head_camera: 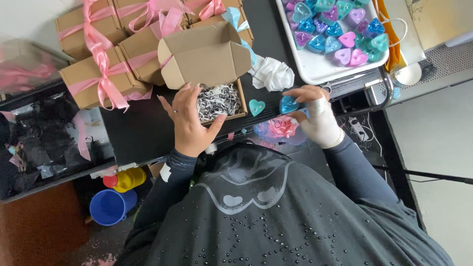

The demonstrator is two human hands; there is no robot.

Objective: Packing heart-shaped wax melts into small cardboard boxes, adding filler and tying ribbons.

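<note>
Fingers of the right hand (pixel 315 116) are pinched round a glittery blue heart (pixel 288 104), thumb below and fingertips above, so that hand is grasping it just off the front edge of the black table (pixel 138 128). Part of that hand is wrapped in a white covering, so I cannot tell exactly how many fingers bear on the piece. The left hand (pixel 189 120) is spread loose, holding nothing, its fingertips resting on the near wall of the open cardboard box (pixel 217 74) and on the shredded paper filling (pixel 217 101) inside.

What matters is how the heart lies from the box: it sits to the right of it, near but apart, with a second, teal heart (pixel 256 107) lying on the table between the two, just beside the box's right wall. The box's long side runs left to right across the table, its lid flap standing up at the far side, so the opening faces the person. The left hand is plainly the nearer to the box; the right is nearer to both hearts.

The held heart looks small, flat and sparkly, deep blue, point turned down toward the person. Beyond it a white tray (pixel 315 69) carries many more hearts in blue, teal, pink and purple. To the left and behind stand closed boxes tied with pink ribbon (pixel 98 69), and a crumpled white cloth (pixel 271 74) lies beside the open box
</note>
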